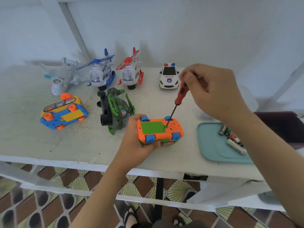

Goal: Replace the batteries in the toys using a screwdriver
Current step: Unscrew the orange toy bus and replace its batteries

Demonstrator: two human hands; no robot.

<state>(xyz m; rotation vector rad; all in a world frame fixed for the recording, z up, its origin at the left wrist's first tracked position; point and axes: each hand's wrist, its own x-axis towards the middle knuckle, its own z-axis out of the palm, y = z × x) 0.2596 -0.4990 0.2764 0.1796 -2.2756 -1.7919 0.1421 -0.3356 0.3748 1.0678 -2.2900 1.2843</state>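
Near the table's (74,145) front edge my left hand (136,142) grips the orange car (160,131) belly-up, its green battery cover (152,127) still on. My right hand (212,89) pinches the top of the screwdriver (181,92), tip seated by the cover's tab; I'd keep the shaft in line with the screw, press down firmly and brace the car. Other toys (101,74) line the back edge.

The left hand (134,139) comes in from below, forearm angled up and rightward, palm up, with its fingers (135,119) curled round one end of the upturned orange toy car (159,129). The right hand (213,91) is higher, its forearm entering from the lower right and the wrist bent. Its fingertips pinch the top of the screwdriver (181,92) handle.
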